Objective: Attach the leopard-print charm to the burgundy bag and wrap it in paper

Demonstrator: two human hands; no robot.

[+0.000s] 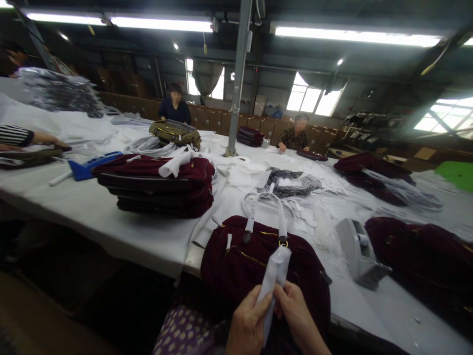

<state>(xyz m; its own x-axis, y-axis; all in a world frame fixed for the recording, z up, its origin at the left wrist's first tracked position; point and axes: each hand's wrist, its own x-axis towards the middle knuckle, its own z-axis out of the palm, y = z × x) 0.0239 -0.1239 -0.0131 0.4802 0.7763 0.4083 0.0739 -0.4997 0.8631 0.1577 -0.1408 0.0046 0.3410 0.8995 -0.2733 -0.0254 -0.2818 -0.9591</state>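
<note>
A maroon bag (229, 268) with gold zips leans at the table's near edge. Its two handles (283, 217) stand up, wrapped in white. A strip of white paper (278, 264) hangs from the gold ring at the base of the right handle, over the bag's front. My left hand (248, 320) pinches the strip's left edge partway down. Close beside it, my right hand (295, 310) grips the right edge between thumb and fingers. The lower end of the strip shows between both hands.
Stacked maroon bags (158, 185) sit left, near a blue tool (92, 165). A grey tape dispenser (360, 254) and more maroon bags (421, 261) are right. White scraps lie mid-table (388, 305). Two people work across it; a striped sleeve (15, 134) reaches in from the left.
</note>
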